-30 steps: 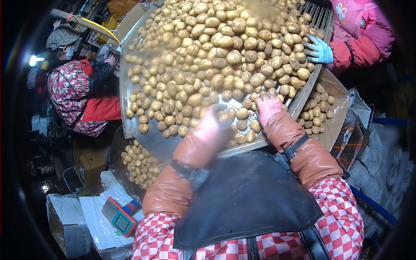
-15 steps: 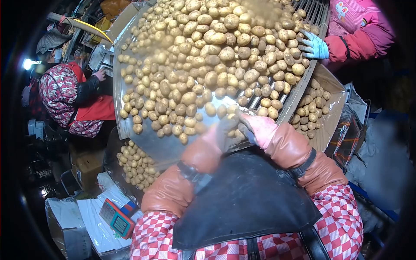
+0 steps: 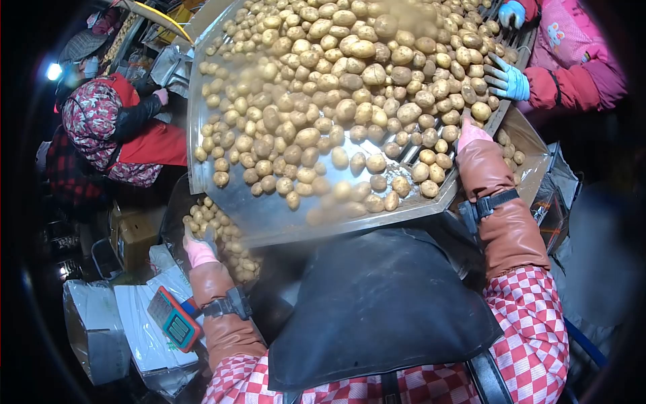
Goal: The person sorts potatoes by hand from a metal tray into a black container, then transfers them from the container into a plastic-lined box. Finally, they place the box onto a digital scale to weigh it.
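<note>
My left hand [image 3: 200,249], in a pink and grey glove, is over the potatoes [image 3: 242,259] in the container below the table's left front edge. Its fingers and thumb look apart, touching or just above the pile. My right hand [image 3: 472,132], in a pink glove, reaches to the right edge of the sorting table [image 3: 350,225]. Its fingers stretch toward the potatoes [image 3: 441,145] there, partly hidden by the wrist. A big heap of potatoes [image 3: 363,74] covers the table, with several loose ones near its front edge.
A co-worker's blue-gloved hand [image 3: 508,77] rests by the heap at the right. Below it stands a cardboard box [image 3: 531,141] with potatoes. Another person in a red apron [image 3: 151,145] works at the left. A red and teal scale display [image 3: 176,323] lies on white-wrapped boxes [image 3: 138,310].
My hands have parted from the table's front middle: the left moved left and down to the lower container, the right moved up and right to the table's edge. The view shifted slightly.
</note>
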Tool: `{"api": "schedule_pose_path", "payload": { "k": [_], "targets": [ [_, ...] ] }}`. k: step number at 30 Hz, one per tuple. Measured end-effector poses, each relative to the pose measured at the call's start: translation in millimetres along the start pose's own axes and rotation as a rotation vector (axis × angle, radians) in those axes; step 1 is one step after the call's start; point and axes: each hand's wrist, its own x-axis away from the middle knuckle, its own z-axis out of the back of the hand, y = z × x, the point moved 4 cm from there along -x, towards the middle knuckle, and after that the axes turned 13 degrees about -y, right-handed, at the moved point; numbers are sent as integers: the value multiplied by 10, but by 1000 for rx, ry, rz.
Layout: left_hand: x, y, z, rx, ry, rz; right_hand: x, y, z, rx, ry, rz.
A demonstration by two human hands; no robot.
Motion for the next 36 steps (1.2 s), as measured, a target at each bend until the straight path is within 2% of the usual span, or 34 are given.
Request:
{"api": "schedule_pose_path", "payload": {
  "k": [2,4,5,6,8,9,10,12,13,14,16,18,19,20,21,22,24,25,26,28,29,31,33,35,36],
  "targets": [
    [102,195,-217,799,-128,284,60,-44,14,-29,-11,-12],
    [219,631,-495,958,-173,199,-12,-111,-67,-83,-14,-22],
    [242,862,-617,706,-156,-26,-21,-135,-77,-114,-12,-28],
    [157,842,-926,764,-121,-136,25,-166,-72,-117,-11,-49],
    [234,1201,-1109,648,-82,-334,92,-165,-73,-114,-8,-49],
    [386,1564,-1008,475,-76,-416,116,-167,-71,-112,-7,-47],
    [312,1541,-1197,740,-243,-343,99,-150,-67,-127,-22,-50],
    [435,1782,-1041,453,-275,-373,0,-53,-52,-158,-63,-54],
    [499,1904,-962,311,-283,-392,39,-4,-32,-214,12,-18],
    [468,1797,-1085,748,-339,-270,62,70,-49,-260,47,71],
    [464,1670,-1236,977,-357,-210,190,104,-125,-383,89,237],
    [590,1800,-1084,559,-309,-348,219,50,-330,-453,50,308],
    [646,1900,-1059,572,-321,-375,172,19,-464,-443,16,306],
    [718,2012,-1046,585,-334,-403,587,-295,-124,-285,-58,259],
    [751,2074,-1042,598,-346,-432,491,-307,-183,-370,-28,205],
    [679,2004,-1274,566,-328,-537,496,-337,-156,-615,-96,152],
    [781,2185,-1297,731,-426,-496,422,-373,-156,-662,-117,115],
    [849,2340,-1264,813,-481,-473,279,-364,-210,-464,-71,129],
    [927,2559,-1097,672,-527,-509,217,-355,-234,-266,-23,141],
    [1031,2868,-943,532,-575,-558,311,-384,-167,-212,-24,137],
    [1050,2912,-999,608,-662,-523,368,-413,-107,-184,-27,134],
    [1095,2997,-1105,754,-824,-429,480,-393,-13,-274,-58,152],
    [1179,3172,-956,983,-1054,-263,579,-363,32,-414,-63,181],
    [1187,3404,-761,486,-876,-807,672,-493,-63,-729,21,321],
    [1213,3467,-718,629,-951,-732,808,-613,-129,-942,32,438]
  ]
}}
